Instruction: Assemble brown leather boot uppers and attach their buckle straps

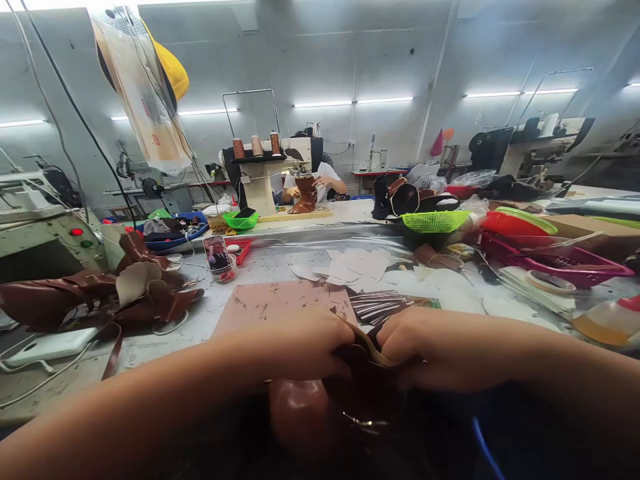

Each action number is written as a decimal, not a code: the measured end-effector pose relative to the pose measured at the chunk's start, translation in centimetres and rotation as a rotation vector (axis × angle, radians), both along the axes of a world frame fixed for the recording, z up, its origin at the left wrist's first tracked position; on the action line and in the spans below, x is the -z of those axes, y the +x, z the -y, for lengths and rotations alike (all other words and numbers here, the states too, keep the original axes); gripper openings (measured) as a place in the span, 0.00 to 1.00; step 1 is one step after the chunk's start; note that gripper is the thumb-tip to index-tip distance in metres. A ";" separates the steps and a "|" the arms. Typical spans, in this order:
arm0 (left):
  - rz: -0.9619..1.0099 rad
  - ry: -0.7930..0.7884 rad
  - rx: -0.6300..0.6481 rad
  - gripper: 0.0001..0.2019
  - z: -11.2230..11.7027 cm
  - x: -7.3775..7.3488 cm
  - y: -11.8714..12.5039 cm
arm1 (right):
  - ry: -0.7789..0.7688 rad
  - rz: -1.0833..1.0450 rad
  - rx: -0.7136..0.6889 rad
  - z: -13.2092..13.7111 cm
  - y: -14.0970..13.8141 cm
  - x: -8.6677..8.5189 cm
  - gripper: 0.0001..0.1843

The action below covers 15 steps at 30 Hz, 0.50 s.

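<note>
Both hands low and central, close in front of the body. Left hand point(327, 337) curled, its grip closed on the edge of a brown leather boot piece point(363, 387); right hand point(407, 339) likewise, pinching the same edge from the other side. Pale tan lining shows along the edge between them. The boot piece sits just below the hands, near the worktop's point(197, 320) front; its lower part is dark and blurred, outline unclear. A rounded, glossy brown leather part point(300, 403) shows below the left forearm; cannot tell whether it joins the held piece.

Just beyond the hands: pink mat point(280, 300) dotted with dark scraps. Right of it, a bundle of striped strips point(380, 307); behind, loose white paper pieces point(355, 265).

Left side of worktop: a heap of brown leather boot parts point(65, 293), white device with cable point(55, 347) near it. Phone point(217, 253) propped upright at a clear jar point(229, 272), red tray point(243, 251) just behind.

Right side: lime-green basket point(435, 221), magenta basket point(553, 257), tape roll point(550, 283), bottle of amber liquid point(600, 323).

Opposite: co-worker point(327, 177) at a sewing machine point(260, 177), hands at a brown boot point(304, 193).
</note>
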<state>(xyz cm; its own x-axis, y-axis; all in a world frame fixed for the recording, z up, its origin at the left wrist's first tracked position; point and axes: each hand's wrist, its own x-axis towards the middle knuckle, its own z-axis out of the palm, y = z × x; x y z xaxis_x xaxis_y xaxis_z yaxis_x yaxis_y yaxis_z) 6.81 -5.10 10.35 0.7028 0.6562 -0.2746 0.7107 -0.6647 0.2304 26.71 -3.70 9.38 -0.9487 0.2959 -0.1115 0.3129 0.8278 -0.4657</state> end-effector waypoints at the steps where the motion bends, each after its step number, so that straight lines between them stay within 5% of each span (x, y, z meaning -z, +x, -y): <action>1: -0.028 -0.002 0.002 0.03 -0.1 -0.1 -0.2 | -0.016 -0.006 -0.026 0.0 0.1 0.1 0.08; 8: -0.089 0.075 0.062 0.07 0.3 -0.3 -0.4 | -0.104 0.045 0.066 0.1 0.1 0.1 0.16; 15: 0.047 -0.005 0.098 0.05 0.5 0.5 -1.2 | -0.190 -0.031 0.241 1.1 -0.8 1.0 0.06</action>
